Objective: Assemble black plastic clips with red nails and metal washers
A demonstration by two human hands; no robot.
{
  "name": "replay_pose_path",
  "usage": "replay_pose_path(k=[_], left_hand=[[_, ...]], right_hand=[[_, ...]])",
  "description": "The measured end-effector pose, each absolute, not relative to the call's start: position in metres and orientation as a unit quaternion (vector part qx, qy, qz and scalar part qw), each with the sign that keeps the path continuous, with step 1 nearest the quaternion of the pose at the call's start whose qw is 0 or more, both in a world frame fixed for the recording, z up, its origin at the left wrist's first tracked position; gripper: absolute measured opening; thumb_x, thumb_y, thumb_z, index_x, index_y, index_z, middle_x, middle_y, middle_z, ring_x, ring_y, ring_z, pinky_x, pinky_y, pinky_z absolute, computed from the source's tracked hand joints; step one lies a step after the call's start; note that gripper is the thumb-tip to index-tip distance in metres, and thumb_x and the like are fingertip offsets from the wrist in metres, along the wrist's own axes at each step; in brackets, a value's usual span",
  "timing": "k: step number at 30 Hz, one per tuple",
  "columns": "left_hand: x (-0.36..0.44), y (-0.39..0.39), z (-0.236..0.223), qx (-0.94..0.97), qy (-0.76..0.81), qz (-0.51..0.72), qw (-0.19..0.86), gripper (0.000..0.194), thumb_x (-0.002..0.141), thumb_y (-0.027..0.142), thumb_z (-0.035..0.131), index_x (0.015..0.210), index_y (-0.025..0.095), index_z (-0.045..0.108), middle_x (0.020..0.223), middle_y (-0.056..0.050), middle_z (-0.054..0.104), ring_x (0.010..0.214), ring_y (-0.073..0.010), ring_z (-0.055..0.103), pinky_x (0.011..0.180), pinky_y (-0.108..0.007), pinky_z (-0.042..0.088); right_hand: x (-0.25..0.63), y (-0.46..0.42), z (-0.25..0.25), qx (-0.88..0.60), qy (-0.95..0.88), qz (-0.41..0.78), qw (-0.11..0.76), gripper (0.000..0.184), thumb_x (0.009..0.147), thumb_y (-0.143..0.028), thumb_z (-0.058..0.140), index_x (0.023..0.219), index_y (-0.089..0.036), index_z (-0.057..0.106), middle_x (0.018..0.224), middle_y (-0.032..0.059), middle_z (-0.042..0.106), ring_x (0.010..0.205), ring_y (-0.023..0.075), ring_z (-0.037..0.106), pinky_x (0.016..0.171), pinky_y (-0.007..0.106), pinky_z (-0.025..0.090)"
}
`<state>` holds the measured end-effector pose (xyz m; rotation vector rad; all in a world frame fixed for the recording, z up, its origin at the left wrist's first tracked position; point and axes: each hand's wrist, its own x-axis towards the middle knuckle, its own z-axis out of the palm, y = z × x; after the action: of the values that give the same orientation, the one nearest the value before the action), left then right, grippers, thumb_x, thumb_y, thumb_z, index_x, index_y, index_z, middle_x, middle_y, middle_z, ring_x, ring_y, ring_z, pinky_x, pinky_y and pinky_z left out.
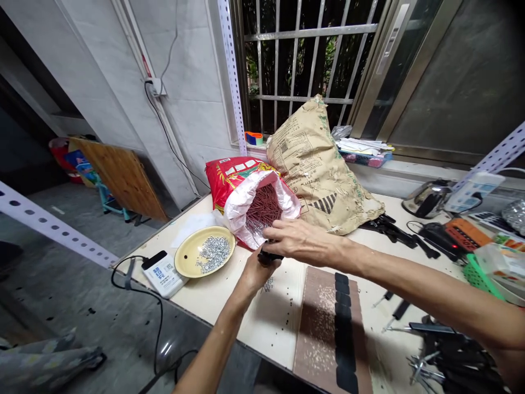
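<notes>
My left hand [256, 272] is closed around a small black part [269, 253], mostly hidden by the fingers. Over that part, my right hand [293, 239] reaches in from the right, its bent fingers pressed against the upper side. Just behind both hands gapes a red sack [219, 175] with a white lining, full of long reddish-brown rods [263, 207] that look like screws. To the left, a yellow oval dish [184, 268] carries many small silvery metal pieces [215, 253]. A few thin metal pieces [268, 284] lie on the table under my hands.
A brown cardboard strip [314, 350] bears a row of black flat pieces [344, 323]. Black tools and metal parts [451, 350] pile up at the lower right. A large paper sack [311, 158] leans by the window. A white power bank [164, 273] sits at the left edge.
</notes>
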<state>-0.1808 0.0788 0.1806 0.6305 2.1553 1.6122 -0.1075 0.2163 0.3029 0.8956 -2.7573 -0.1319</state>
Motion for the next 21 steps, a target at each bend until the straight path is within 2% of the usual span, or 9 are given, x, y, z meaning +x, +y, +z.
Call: replay_pose_path(k=[3, 6, 7, 9, 11, 13, 16, 18, 21], left_hand=[[-0.179, 0.074, 0.187, 0.197, 0.696, 0.647, 0.242, 0.035, 0.055, 0.023, 0.076, 0.088, 0.013, 0.069, 0.083, -0.007, 0.07, 0.083, -0.0258, 0.062, 0.075, -0.035, 0.049], [-0.179, 0.069, 0.193, 0.154, 0.599, 0.73, 0.291, 0.044, 0.056, 0.029, 0.08, 0.094, 0.012, 0.068, 0.089, -0.009, 0.07, 0.08, -0.0228, 0.064, 0.078, -0.036, 0.05], [-0.178, 0.069, 0.195, 0.148, 0.579, 0.744, 0.3, 0.045, 0.056, 0.031, 0.081, 0.095, 0.012, 0.068, 0.09, -0.01, 0.07, 0.08, -0.0224, 0.064, 0.079, -0.037, 0.05], [-0.176, 0.072, 0.198, 0.165, 0.567, 0.746, 0.309, 0.046, 0.057, 0.034, 0.081, 0.096, 0.012, 0.068, 0.092, -0.011, 0.07, 0.084, -0.023, 0.065, 0.082, -0.036, 0.049], [-0.172, 0.078, 0.2, 0.203, 0.585, 0.726, 0.299, 0.047, 0.06, 0.038, 0.079, 0.098, 0.012, 0.068, 0.091, -0.011, 0.071, 0.089, -0.0244, 0.064, 0.082, -0.035, 0.049], [-0.167, 0.084, 0.202, 0.226, 0.623, 0.694, 0.28, 0.049, 0.064, 0.043, 0.075, 0.1, 0.011, 0.067, 0.085, -0.011, 0.071, 0.085, -0.0251, 0.065, 0.075, -0.034, 0.051], [-0.164, 0.09, 0.204, 0.228, 0.675, 0.661, 0.236, 0.051, 0.069, 0.05, 0.069, 0.103, 0.011, 0.064, 0.08, -0.01, 0.07, 0.072, -0.0242, 0.066, 0.061, -0.032, 0.051], [-0.167, 0.093, 0.202, 0.231, 0.69, 0.655, 0.204, 0.048, 0.067, 0.05, 0.069, 0.097, 0.012, 0.066, 0.078, -0.01, 0.07, 0.074, -0.0254, 0.066, 0.06, -0.031, 0.05], [-0.177, 0.099, 0.197, 0.234, 0.683, 0.667, 0.184, 0.046, 0.061, 0.047, 0.075, 0.091, 0.013, 0.067, 0.08, -0.01, 0.07, 0.086, -0.0279, 0.064, 0.068, -0.033, 0.051]], right_hand=[[-0.101, 0.224, 0.295, 0.214, -0.936, 0.126, 0.249, 0.033, 0.092, -0.02, 0.048, 0.124, -0.023, 0.051, 0.127, 0.0076, 0.049, 0.102, 0.0176, 0.051, 0.086, 0.033, 0.043], [-0.097, 0.23, 0.264, 0.012, -0.868, 0.364, 0.338, 0.027, 0.091, -0.032, 0.049, 0.113, -0.02, 0.059, 0.105, 0.0073, 0.06, 0.092, 0.018, 0.056, 0.081, 0.033, 0.046], [-0.096, 0.229, 0.25, -0.021, -0.839, 0.446, 0.311, 0.028, 0.091, -0.037, 0.049, 0.106, -0.018, 0.062, 0.095, 0.0063, 0.062, 0.087, 0.018, 0.057, 0.078, 0.032, 0.047], [-0.098, 0.222, 0.223, -0.031, -0.775, 0.598, 0.204, 0.034, 0.086, -0.046, 0.053, 0.099, -0.017, 0.064, 0.086, 0.004, 0.063, 0.082, 0.0177, 0.058, 0.072, 0.03, 0.047], [-0.102, 0.211, 0.205, -0.042, -0.703, 0.696, 0.14, 0.04, 0.084, -0.052, 0.053, 0.095, -0.016, 0.064, 0.081, 0.003, 0.063, 0.077, 0.0167, 0.058, 0.068, 0.027, 0.047], [-0.106, 0.199, 0.199, -0.064, -0.641, 0.748, 0.162, 0.04, 0.082, -0.053, 0.055, 0.096, -0.016, 0.063, 0.082, 0.0026, 0.063, 0.075, 0.0157, 0.058, 0.064, 0.025, 0.047], [-0.111, 0.189, 0.207, -0.089, -0.59, 0.764, 0.245, 0.035, 0.08, -0.046, 0.061, 0.1, -0.017, 0.06, 0.088, 0.0025, 0.063, 0.078, 0.0157, 0.058, 0.064, 0.024, 0.047], [-0.114, 0.189, 0.211, -0.099, -0.569, 0.773, 0.264, 0.032, 0.078, -0.041, 0.064, 0.099, -0.017, 0.061, 0.087, 0.0028, 0.064, 0.08, 0.0163, 0.058, 0.068, 0.025, 0.048], [-0.12, 0.195, 0.206, -0.113, -0.54, 0.786, 0.278, 0.03, 0.073, -0.034, 0.067, 0.096, -0.016, 0.061, 0.089, 0.0032, 0.065, 0.083, 0.0166, 0.059, 0.074, 0.026, 0.048]])
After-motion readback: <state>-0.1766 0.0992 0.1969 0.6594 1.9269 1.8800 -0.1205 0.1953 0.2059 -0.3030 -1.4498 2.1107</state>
